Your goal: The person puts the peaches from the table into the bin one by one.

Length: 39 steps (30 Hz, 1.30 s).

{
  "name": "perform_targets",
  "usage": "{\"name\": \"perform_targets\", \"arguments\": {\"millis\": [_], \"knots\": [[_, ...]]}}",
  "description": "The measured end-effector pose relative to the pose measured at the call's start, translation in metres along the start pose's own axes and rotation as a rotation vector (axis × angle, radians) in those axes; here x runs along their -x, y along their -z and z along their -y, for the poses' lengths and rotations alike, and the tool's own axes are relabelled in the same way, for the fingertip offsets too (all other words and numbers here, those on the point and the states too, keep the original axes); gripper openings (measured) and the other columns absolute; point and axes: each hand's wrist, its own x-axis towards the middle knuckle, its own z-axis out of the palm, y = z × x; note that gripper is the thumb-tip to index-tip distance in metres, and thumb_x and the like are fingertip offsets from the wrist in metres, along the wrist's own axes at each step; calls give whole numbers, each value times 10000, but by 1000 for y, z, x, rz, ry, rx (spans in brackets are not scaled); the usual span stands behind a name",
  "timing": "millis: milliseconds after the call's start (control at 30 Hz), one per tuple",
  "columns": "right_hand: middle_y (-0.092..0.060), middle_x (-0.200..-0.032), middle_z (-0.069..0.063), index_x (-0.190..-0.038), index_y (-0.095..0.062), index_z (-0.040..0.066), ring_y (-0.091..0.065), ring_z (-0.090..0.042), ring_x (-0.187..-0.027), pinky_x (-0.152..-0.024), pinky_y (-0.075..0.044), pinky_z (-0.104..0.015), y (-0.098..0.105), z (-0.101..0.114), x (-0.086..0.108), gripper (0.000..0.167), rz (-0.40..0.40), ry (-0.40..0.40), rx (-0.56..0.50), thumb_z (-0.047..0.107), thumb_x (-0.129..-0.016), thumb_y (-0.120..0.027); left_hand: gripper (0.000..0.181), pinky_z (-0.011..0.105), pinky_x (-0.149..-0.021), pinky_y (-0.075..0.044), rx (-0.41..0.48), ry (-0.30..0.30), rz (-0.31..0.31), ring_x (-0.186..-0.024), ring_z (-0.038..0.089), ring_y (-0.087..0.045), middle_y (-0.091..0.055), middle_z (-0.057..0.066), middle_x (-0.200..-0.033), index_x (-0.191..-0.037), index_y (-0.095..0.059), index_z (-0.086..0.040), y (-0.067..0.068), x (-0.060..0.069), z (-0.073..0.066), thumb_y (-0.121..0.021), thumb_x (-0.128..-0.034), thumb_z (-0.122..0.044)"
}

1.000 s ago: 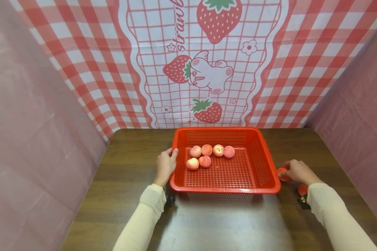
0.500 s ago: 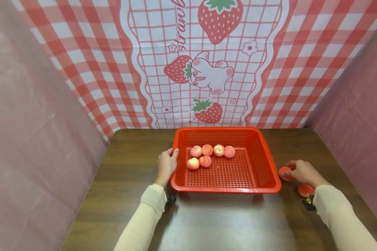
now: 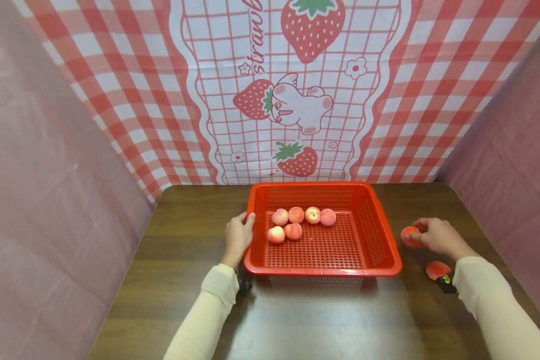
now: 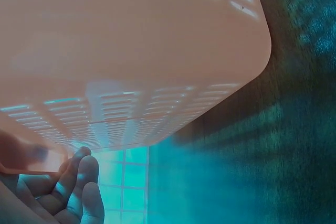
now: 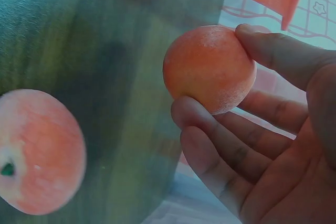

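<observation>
My left hand (image 3: 239, 236) holds the left rim of a red perforated plastic basket (image 3: 321, 273). In the left wrist view its fingers (image 4: 88, 171) curl under the rim beside the slotted wall. To the right of the basket, my right hand (image 3: 441, 237) pinches a peach (image 3: 411, 237) between thumb and fingers. The right wrist view shows this peach (image 5: 207, 69) raised off the table. A second peach (image 3: 437, 270) rests on the table near my right wrist, its stem end showing in the right wrist view. Several peaches (image 3: 296, 215) lie in the basket, toward its back left.
The basket stands on a dark wooden table (image 3: 171, 260). Behind it hangs a red-and-white checked strawberry cloth (image 3: 297, 110). Pink cloth walls (image 3: 49, 200) flank both sides. A small black device (image 3: 446, 283) sits at my right wrist.
My right hand has moved the peach away from the basket's right rim, slightly right and farther back. More of the second peach now shows. My left hand has stayed on the rim.
</observation>
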Motion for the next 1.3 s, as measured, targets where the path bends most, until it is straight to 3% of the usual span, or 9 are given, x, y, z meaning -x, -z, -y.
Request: {"name": "perform_targets", "arguments": {"millis": [167, 433, 600, 833, 1300], "knots": [[-699, -941, -230, -1134, -611, -119, -652, -233, -754, -687, -527, -449, 8, 6, -3, 520, -35, 17, 14, 316, -867, -712, 331, 513, -867, -510, 8, -9, -10, -938, 398, -672, -727, 193, -1043, -1156, -714, -68, 1, 1, -1, -583, -966, -305], [-678, -1035, -282, -1167, -606, -102, -646, -361, -878, -755, -507, -517, 20, 18, -4, 576, -84, 29, 18, 386, -877, -701, 350, 513, -866, -513, 6, 5, 0, -945, 394, -674, -723, 192, -1073, -1191, -700, -70, 0, 1, -1, -579, -967, -310], [-684, -1020, -275, -1168, -604, -106, -643, -370, -884, -776, -500, -530, 26, 26, -6, 546, -117, 43, 15, 349, -882, -703, 360, 509, -889, -509, 7, 13, 9, -967, 387, -673, -719, 189, -1092, -1205, -691, -67, 0, 0, -1, -573, -973, -315], [-651, -1112, -310, -1236, -564, -107, -624, -426, -975, -816, -490, -573, 33, 43, -9, 571, -101, 35, 10, 349, -907, -668, 377, 503, -921, -499, 5, 43, 24, -1014, 381, -664, -711, 178, -1133, -1232, -680, -84, -1, -1, 0, -571, -974, -337], [-621, -1188, -314, -1281, -542, -81, -603, -431, -1040, -882, -471, -601, 37, 75, -22, 620, -114, 37, -26, 408, -914, -648, 357, 510, -919, -495, -1, 24, 15, -1022, 392, -662, -715, 179, -1119, -1215, -691, -88, -1, -1, 0, -576, -971, -323]]}}
